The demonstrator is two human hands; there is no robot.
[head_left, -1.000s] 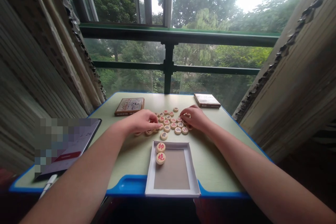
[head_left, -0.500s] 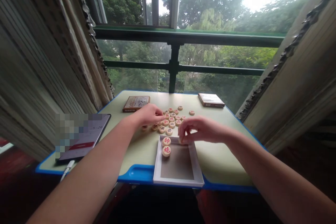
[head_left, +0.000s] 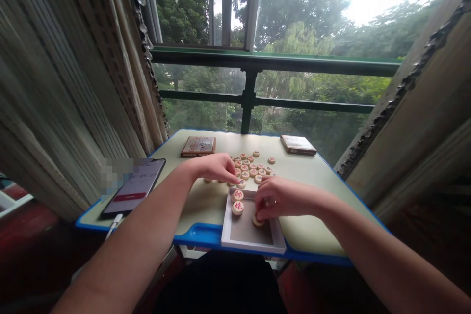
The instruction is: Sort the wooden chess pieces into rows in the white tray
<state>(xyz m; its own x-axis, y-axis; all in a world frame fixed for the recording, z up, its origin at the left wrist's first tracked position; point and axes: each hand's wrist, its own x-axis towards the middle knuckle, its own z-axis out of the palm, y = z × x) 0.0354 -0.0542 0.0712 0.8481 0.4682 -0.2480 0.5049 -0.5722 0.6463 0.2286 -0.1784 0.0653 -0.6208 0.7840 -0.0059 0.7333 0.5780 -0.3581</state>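
Note:
My right hand (head_left: 275, 197) is inside the shallow white box (head_left: 253, 245), its fingers closed round the edge of a xiangqi piece (head_left: 258, 221) low over the box floor. At the box's left side lie a piece with a red character (head_left: 238, 195) and, nearer me, another red-marked piece (head_left: 238, 208). My left hand (head_left: 220, 167) reaches over the table with fingers stretched downward. Its fingertips are at a black-marked piece (head_left: 241, 183) just beyond the box; some fingers are hidden. Several loose pieces (head_left: 253, 167) with red or black characters spread out behind both hands.
A brown patterned flat box (head_left: 198, 146) stands at the back left and another flat box (head_left: 298, 144) at the back right. A phone (head_left: 134, 189) with a white cable (head_left: 117, 220) lies on the left. The table (head_left: 312, 240) has a blue rim; curtains flank the window.
My right hand has brought its piece from the far rim of the box down into it. My left hand has moved nearer, toward the pieces by the box. The view has shifted slightly.

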